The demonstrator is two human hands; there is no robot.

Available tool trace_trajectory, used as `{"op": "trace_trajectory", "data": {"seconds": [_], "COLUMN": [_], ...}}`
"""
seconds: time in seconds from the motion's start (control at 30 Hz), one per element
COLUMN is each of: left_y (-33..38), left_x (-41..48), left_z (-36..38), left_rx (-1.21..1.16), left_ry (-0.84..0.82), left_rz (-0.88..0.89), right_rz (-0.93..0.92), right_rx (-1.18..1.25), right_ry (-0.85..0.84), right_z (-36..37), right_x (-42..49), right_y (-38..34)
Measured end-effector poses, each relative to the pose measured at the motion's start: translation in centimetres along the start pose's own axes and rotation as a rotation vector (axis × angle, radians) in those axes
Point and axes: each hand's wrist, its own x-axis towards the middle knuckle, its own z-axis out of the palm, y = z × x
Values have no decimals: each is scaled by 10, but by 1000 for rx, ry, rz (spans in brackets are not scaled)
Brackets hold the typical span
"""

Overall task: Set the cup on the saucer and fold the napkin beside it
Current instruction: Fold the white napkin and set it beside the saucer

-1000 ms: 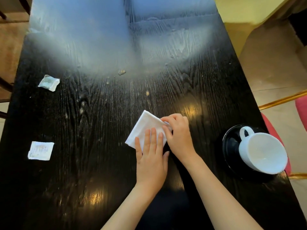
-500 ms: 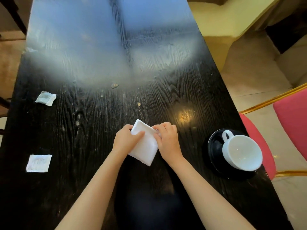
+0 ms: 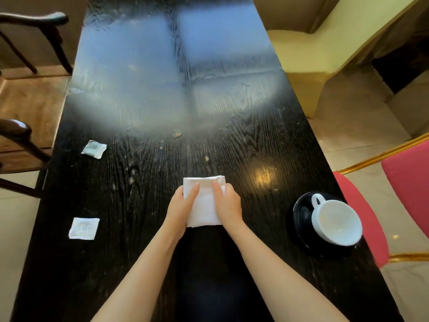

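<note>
Gripping the napkin (image 3: 204, 203) squared up now, left hand (image 3: 180, 205) and right hand (image 3: 228, 204) flank it.

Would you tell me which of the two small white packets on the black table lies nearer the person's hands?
The flat square white packet by the table's left edge; the crinkled greyish packet lies farther up.

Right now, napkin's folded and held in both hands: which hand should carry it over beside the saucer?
Right, probably. The right hand already grips the napkin on the side nearer the saucer, where the cup sits by the table's right edge. The left hand would have to cross over.
</note>
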Motion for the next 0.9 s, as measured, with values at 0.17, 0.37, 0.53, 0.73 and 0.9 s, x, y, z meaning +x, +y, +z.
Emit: {"op": "trace_trajectory", "data": {"seconds": [0.17,0.37,0.53,0.73,0.9], "left_y": [-15,-8,15,38,62], "left_x": [-4,-9,0,7,10], "left_z": [0,3,4,15,50], "left_rx": [304,290,306,339,327], "left_ry": [294,384,388,355,334], "left_rz": [-15,-6,1,45,76], "right_rz": [-9,-59,-72,-74,-104], "right_rx": [-214,-338,-409,-406,-422], "right_ry": [79,147,159,192,234], "right_z": [19,22,16,-2,-41], "right_x": [-12,-15,-3,2,15], "right_y": [2,-12,-34,-55,-67]}}
